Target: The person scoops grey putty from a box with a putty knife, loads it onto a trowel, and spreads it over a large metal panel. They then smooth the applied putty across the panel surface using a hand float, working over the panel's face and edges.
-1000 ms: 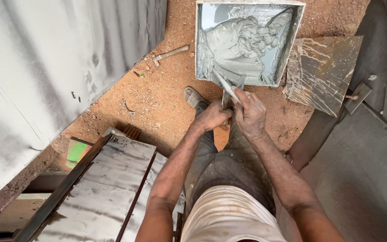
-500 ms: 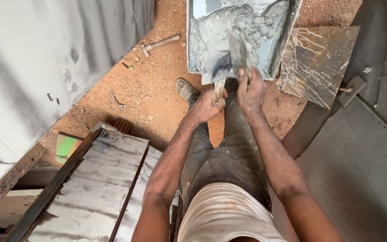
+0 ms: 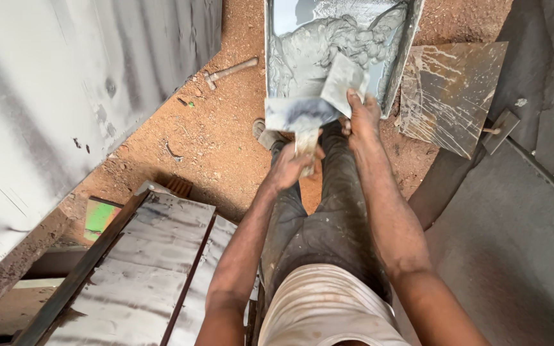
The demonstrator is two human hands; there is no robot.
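While a streaked metal-framed platform [image 3: 129, 269] fills the near foreground, a worker's left hand [image 3: 293, 165] is wrapped around the handle of a broad trowel [image 3: 297, 114] whose blade carries grey plaster, and the right hand [image 3: 363, 118] grips a smaller putty blade [image 3: 342, 82] resting against it. Both tools are held above the near edge of a square tray [image 3: 405, 57] of wet grey plaster on the red earth floor [image 3: 219, 134], with a splattered board [image 3: 453, 96] just beside the tray and a hammer [image 3: 229, 70] lying by the grey wall [image 3: 46, 96].
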